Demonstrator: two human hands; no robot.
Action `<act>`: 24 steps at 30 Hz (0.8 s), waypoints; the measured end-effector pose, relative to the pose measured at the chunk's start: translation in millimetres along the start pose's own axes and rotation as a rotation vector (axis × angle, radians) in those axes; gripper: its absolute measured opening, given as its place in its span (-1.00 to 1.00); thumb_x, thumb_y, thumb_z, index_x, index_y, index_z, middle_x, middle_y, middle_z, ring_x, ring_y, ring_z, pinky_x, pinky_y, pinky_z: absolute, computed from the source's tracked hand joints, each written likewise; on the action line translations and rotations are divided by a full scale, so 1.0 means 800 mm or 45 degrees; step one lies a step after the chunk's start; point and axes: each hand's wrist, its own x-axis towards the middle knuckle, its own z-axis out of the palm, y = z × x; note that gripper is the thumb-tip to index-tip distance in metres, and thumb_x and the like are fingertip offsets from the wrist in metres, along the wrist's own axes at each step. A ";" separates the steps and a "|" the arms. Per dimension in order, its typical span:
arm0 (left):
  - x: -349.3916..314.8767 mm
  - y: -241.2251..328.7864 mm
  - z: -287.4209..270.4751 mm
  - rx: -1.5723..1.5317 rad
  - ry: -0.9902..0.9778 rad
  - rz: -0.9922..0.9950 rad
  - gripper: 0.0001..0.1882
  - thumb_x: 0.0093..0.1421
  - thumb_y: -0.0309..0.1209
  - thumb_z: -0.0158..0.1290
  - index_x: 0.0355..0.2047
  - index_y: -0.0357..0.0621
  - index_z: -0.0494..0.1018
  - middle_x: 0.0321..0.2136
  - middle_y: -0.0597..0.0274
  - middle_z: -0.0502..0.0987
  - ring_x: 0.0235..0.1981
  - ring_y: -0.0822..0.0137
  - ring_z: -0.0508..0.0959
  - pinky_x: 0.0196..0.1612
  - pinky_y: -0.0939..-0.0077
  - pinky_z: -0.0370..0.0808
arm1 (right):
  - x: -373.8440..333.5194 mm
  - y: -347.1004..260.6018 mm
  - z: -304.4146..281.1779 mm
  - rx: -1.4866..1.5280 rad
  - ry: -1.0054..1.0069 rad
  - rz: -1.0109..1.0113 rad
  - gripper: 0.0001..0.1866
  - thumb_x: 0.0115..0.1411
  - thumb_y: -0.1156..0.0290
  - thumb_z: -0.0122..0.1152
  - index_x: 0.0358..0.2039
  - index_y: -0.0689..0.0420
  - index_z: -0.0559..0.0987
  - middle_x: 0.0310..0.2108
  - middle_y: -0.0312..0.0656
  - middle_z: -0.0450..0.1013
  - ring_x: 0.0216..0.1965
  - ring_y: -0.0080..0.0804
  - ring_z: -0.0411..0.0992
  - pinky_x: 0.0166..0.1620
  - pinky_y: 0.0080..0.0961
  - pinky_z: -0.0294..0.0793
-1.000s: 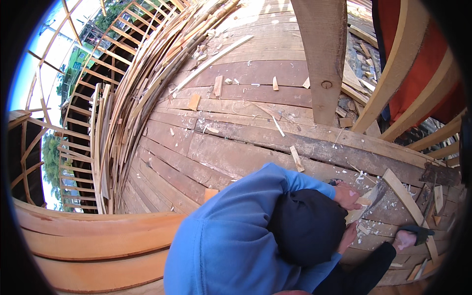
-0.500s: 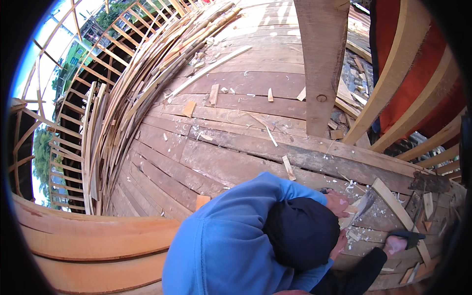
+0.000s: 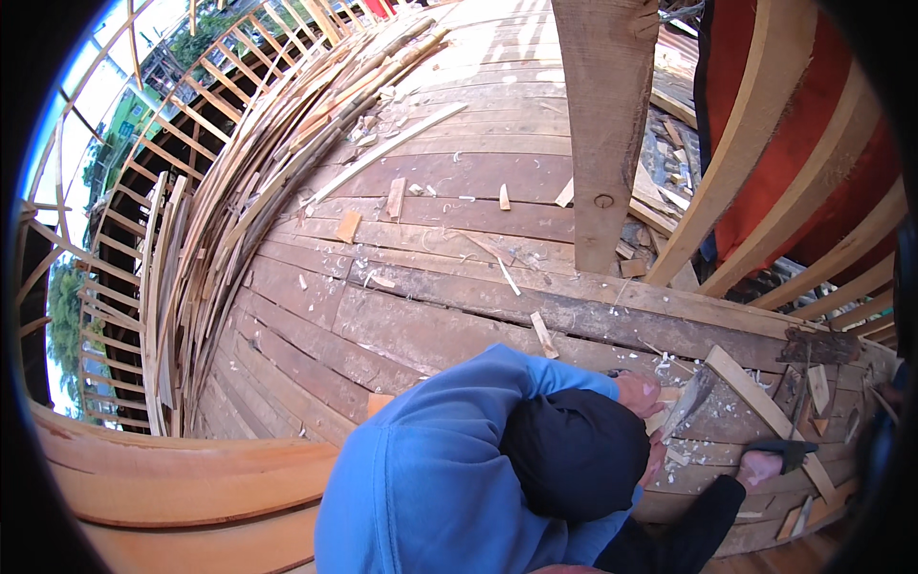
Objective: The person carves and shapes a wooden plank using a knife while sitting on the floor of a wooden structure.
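A: Any packages, labels, signs or screens here?

B: None. No box, bag, printed label, signboard or display shows anywhere in the view.

A: Not even close to the hand?

B: No. What surrounds it carries no wrapper, sticker or tag that can be made out.

A: And farther off, toward the edges?

B: The same. The rim of the view bends and blurs, so very small marks there cannot be told, but nothing shaped like a sign, a package or a screen stands out.
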 end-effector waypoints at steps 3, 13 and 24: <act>-0.001 0.004 -0.008 -0.062 0.023 0.001 -0.34 0.30 0.08 -0.06 -0.09 -0.44 0.46 -0.21 -0.34 0.59 -0.16 -0.28 0.62 -0.08 -0.07 0.57 | 0.000 -0.013 -0.008 0.151 0.088 -0.001 -0.13 0.43 -0.19 -0.34 -0.21 0.52 0.58 -0.31 0.42 0.51 -0.21 0.43 0.47 -0.11 0.12 0.40; -0.022 0.020 -0.022 -0.071 -0.026 0.042 -0.30 0.35 0.13 -0.16 -0.04 -0.40 0.48 -0.10 -0.33 0.56 -0.01 -0.25 0.57 0.07 -0.11 0.46 | 0.075 0.018 -0.060 0.827 0.336 0.256 -0.26 0.39 -0.25 -0.19 -0.55 0.23 0.43 -0.74 -0.19 0.24 -0.78 -0.36 0.20 -0.74 -0.32 0.13; -0.011 0.000 0.001 -0.160 0.011 0.055 -0.22 0.34 0.23 -0.18 0.09 -0.34 0.44 0.03 -0.29 0.52 0.07 -0.26 0.52 0.15 -0.23 0.37 | 0.026 0.048 -0.074 1.190 -0.044 0.323 -0.39 0.42 -0.21 -0.16 -0.61 -0.01 0.26 -0.79 -0.34 0.08 -0.82 -0.48 0.09 -0.76 -0.44 0.08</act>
